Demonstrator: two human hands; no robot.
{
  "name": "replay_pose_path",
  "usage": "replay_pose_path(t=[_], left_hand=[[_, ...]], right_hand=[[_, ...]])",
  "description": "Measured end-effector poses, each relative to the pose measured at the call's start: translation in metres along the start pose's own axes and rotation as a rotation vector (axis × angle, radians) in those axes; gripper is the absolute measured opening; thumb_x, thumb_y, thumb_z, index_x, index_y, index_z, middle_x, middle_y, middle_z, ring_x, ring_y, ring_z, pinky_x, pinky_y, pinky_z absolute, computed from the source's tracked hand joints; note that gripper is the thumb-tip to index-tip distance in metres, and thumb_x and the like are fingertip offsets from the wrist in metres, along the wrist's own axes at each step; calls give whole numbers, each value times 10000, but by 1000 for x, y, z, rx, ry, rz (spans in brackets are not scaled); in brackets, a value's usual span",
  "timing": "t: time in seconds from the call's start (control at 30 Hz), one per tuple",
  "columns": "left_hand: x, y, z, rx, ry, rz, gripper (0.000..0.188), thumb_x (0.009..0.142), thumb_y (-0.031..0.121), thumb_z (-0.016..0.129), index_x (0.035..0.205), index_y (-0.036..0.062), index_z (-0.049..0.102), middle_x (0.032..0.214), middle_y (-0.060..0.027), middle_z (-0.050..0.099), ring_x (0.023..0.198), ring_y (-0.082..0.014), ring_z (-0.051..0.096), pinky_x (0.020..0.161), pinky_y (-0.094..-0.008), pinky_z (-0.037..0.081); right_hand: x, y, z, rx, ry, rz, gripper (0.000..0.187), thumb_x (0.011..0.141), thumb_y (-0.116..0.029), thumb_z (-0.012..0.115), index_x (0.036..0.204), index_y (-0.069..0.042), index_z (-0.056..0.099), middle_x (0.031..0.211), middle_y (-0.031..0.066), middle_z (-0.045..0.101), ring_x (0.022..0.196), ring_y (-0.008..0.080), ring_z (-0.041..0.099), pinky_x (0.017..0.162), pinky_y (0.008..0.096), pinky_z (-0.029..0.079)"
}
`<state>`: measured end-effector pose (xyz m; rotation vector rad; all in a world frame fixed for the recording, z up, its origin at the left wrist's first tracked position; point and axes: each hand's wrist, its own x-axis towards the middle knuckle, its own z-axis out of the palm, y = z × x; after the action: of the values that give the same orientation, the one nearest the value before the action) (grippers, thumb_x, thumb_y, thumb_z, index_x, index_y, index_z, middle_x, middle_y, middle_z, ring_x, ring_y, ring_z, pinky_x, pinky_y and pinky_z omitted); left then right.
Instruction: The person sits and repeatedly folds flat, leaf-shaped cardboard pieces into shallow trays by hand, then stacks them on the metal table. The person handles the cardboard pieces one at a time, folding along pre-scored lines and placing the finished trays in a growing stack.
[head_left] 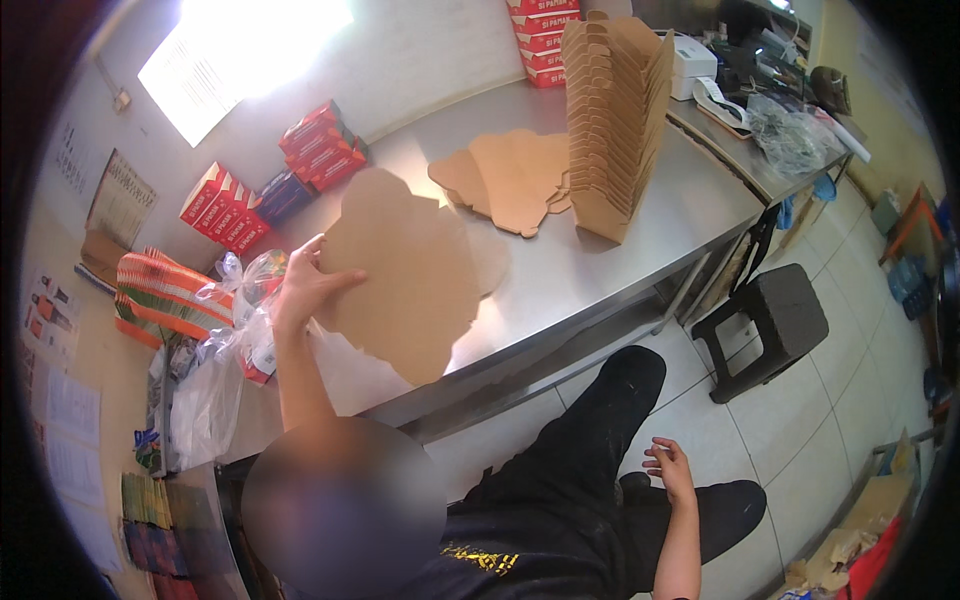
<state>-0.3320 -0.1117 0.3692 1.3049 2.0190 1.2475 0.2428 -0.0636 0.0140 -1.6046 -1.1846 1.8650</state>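
- Pinches cardboard at left edge with left hand, thumb on top, over counter.
- Holds right hand loosely open, empty, at near right.

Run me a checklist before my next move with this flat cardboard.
1. Left hand on the flat cardboard: ok, thumb across its face.
2. Right hand on it too: not ok, empty and away from the metal table.
3. Only one sheet held: cannot tell.
4. Other cardboard pieces on the table: ok.
5. Tall cardboard stack apart from the held cardboard: ok.
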Motion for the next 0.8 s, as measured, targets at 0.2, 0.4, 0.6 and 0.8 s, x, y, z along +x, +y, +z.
replay_pose_path(t=[0.2, 0.4, 0.6, 0.8], left_hand=[[-25, 45, 63, -170, -307, 41, 664, 711, 14, 887, 1300, -60, 589, 1108, -104, 731, 975, -153, 696, 848, -310, 572], [-61, 17, 236, 38, -608, 50, 571, 702, 243, 913, 1137, 17, 620, 995, -138, 714, 951, -202, 676, 847, -351, 530], [-45, -59, 353, 176, -845, 61, 509, 738, 186, 868, 1166, 37, 636, 944, -110, 719, 909, -172, 667, 807, -349, 516], [-12, -94, 375, 160, -1157, 76, 455, 757, 159, 839, 1163, 49, 667, 971, -112, 743, 897, -187, 684, 820, -355, 522]], right_hand=[[-3, -30, -9, 161, -97, -165, 434, 1047, -345, 542, 1364, -49, 533, 1205, 135, 658, 1017, 250, 685, 863, 375, 544], [-45, -114, -19, 627, -452, -431, 669, 1019, -484, 567, 1461, 2, 444, 1383, 140, 600, 1174, 182, 637, 994, 366, 500], [-3, -115, -38, -272, -278, -114, 383, 918, -136, 725, 1264, 5, 643, 1063, 72, 732, 956, 125, 680, 833, 293, 546], [47, -93, -21, -338, -297, -219, 363, 849, -100, 770, 1186, 12, 694, 1005, 58, 739, 899, 128, 665, 831, 285, 531]])
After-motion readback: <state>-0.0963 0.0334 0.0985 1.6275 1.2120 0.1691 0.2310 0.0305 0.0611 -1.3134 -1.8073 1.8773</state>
